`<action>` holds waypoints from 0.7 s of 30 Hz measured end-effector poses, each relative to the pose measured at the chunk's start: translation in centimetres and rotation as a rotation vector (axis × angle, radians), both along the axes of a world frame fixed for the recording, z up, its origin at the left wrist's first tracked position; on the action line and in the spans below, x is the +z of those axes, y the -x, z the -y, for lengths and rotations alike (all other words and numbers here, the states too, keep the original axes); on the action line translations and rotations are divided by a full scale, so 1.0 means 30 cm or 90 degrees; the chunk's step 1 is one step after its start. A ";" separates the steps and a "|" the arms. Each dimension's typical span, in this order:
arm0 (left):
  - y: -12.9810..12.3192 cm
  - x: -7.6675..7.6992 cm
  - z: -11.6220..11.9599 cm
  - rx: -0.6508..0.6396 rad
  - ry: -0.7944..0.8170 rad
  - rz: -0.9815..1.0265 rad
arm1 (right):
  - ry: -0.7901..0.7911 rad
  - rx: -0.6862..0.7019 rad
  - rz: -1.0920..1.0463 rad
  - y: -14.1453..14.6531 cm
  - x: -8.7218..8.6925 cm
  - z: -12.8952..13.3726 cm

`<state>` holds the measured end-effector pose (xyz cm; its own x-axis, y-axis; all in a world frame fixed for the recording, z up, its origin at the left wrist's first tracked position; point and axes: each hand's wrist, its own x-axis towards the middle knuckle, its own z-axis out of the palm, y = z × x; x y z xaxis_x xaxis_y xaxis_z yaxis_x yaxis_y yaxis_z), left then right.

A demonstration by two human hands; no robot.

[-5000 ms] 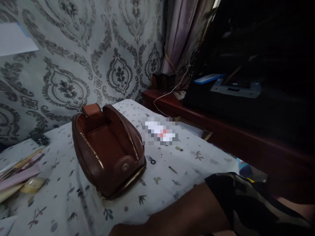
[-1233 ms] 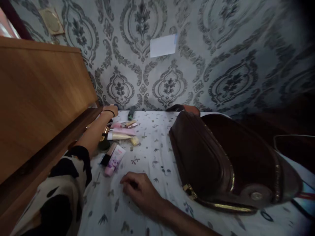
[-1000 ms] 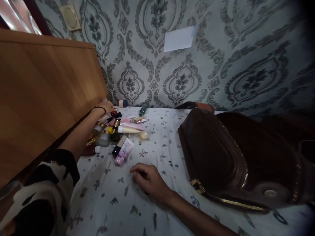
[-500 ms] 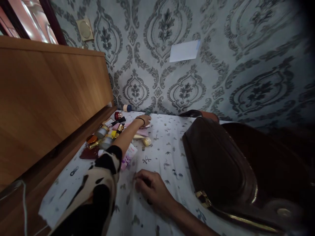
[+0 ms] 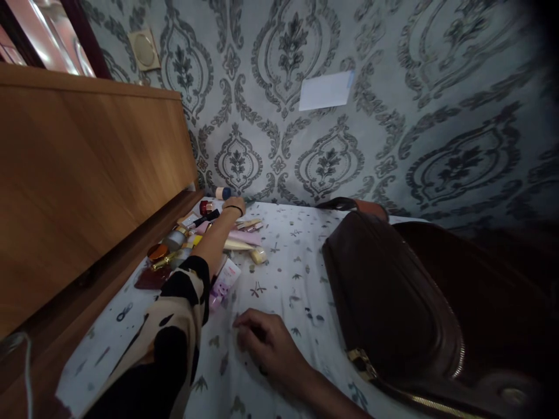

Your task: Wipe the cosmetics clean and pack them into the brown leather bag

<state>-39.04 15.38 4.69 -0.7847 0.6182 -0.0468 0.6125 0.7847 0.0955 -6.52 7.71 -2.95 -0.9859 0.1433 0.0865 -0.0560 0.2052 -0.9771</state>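
Head view, clock centred on my right hand [image 5: 271,344]. Item: right hand, loosely curled, gap between thumb and forefinger, on white printed cloth [image 5: 279,285]. Item: left hand [image 5: 234,205], toward 12, beside a cylindrical blue-and-beige container [image 5: 223,193]; finger spread and grip, I cannot tell. Item: pink-and-white plastic tube [image 5: 224,283], 11. Item: brown leather zippered bag [image 5: 393,297], 3.

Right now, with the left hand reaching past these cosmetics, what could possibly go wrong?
The patterned sleeve is right beside the pink-and-purple tube, and may drag it. The blue-and-beige container lies sideways near the left hand; a bump might roll it. The left fingertips are hidden, so I cannot judge their grip.
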 end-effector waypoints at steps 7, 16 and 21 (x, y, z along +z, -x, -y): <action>0.147 0.131 0.307 0.079 0.021 -0.032 | -0.004 0.011 -0.005 0.005 0.008 -0.003; 0.163 0.086 0.605 0.162 0.048 0.022 | -0.002 0.017 -0.002 0.005 0.002 -0.002; 0.138 0.064 0.598 0.162 0.051 0.047 | -0.018 0.021 -0.015 0.006 0.008 -0.003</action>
